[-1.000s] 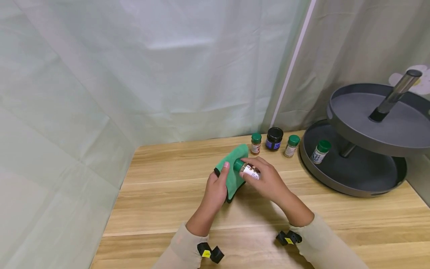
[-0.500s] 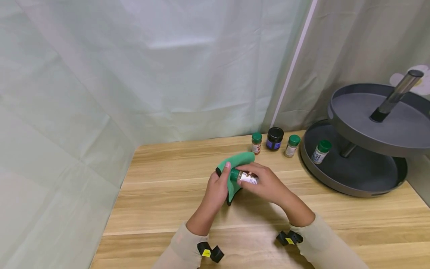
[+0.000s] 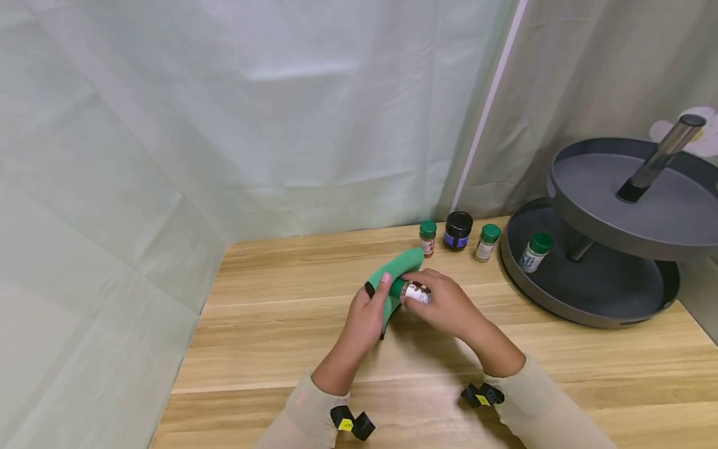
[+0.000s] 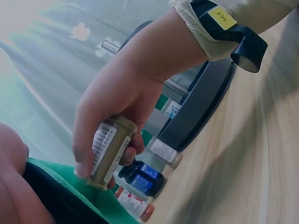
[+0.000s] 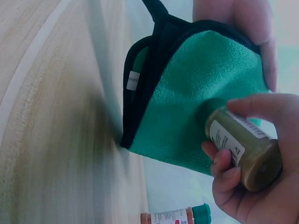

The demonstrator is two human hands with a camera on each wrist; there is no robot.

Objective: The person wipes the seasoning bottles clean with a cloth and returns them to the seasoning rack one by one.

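Above the table (image 3: 252,349), a green cloth (image 5: 182,112), presumably soft, is pinched by the left hand (image 3: 366,317), and a jar (image 5: 248,148), probably light, smooth and best held round its body, is gripped against it by the right hand (image 3: 447,305).

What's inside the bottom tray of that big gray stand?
In the bottom tray there's a little jar with a green lid, plus part of the pole. The top tray covers much of the back, so I can't see what's there.
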